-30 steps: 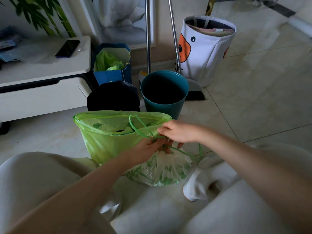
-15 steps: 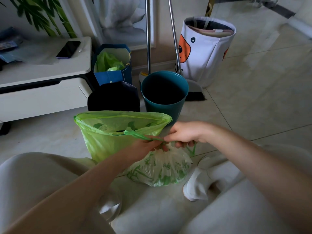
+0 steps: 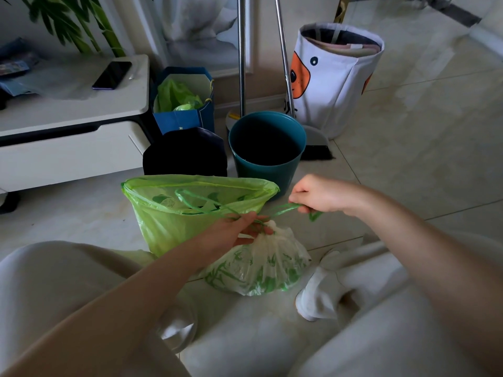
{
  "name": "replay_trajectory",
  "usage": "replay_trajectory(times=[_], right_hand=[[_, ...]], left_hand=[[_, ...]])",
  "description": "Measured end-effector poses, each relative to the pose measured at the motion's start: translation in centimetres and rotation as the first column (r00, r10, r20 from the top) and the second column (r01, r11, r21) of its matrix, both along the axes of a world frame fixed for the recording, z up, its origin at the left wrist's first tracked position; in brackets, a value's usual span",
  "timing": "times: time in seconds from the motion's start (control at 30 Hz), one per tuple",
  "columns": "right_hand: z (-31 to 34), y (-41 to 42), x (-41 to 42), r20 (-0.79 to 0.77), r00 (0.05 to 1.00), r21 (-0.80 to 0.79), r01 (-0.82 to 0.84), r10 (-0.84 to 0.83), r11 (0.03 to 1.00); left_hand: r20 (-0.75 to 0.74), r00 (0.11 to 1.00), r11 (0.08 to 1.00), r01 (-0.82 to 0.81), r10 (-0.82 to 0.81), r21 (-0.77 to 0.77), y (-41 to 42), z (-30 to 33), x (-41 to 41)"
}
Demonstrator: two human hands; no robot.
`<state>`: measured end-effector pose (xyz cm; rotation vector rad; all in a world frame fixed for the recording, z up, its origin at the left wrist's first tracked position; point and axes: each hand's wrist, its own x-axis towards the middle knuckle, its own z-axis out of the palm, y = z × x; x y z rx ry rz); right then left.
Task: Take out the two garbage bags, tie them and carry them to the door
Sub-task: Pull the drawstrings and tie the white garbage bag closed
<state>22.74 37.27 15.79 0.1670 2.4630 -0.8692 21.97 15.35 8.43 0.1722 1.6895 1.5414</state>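
Two garbage bags sit on the floor between my knees. The green garbage bag (image 3: 174, 221) stands open at the top. In front of it lies a clear garbage bag with green print (image 3: 261, 265), its neck gathered. My left hand (image 3: 234, 231) pinches the gathered neck and a strand of the green drawstring (image 3: 280, 209). My right hand (image 3: 318, 194) grips the other end of the drawstring, pulled out to the right.
A teal bin (image 3: 268, 148) and a dark bin (image 3: 185, 153) stand behind the bags. A blue paper bag (image 3: 185, 118), two metal handles and a dustpan, and a white fabric basket (image 3: 334, 83) lie further back. A white cabinet (image 3: 68, 148) with a phone (image 3: 111, 75) is at the left.
My right hand has moved right and up, drawing the green drawstring out taut. My left hand stays at the clear bag's neck.
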Motion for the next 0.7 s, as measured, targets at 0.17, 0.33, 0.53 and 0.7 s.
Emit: replay_trajectory(times=[0.17, 0.33, 0.53, 0.7], right_hand=[[0.3, 1.5, -0.1, 0.017, 0.996, -0.017, 0.090, -0.090, 0.996], [0.0, 2.4, 0.5, 0.370, 0.914, 0.153, -0.240, 0.170, 0.959], [-1.5, 1.3, 0.4, 0.159, 0.953, 0.325, -0.297, 0.258, 0.898], [-2.8, -2.6, 0.2, -0.092, 0.931, -0.165, -0.365, 0.354, 0.916]], left_hand=[[0.078, 0.994, 0.995, -0.086, 0.083, 0.046, -0.3, -0.6, -0.6], [0.003, 0.978, 0.978, -0.210, 0.210, -0.005, -0.7, -0.5, -1.2], [-0.132, 0.990, 0.997, -0.047, 0.039, -0.057, -0.5, 0.4, -0.5], [-0.180, 0.977, 0.992, 0.099, -0.111, -0.072, -0.6, 1.5, 0.2]])
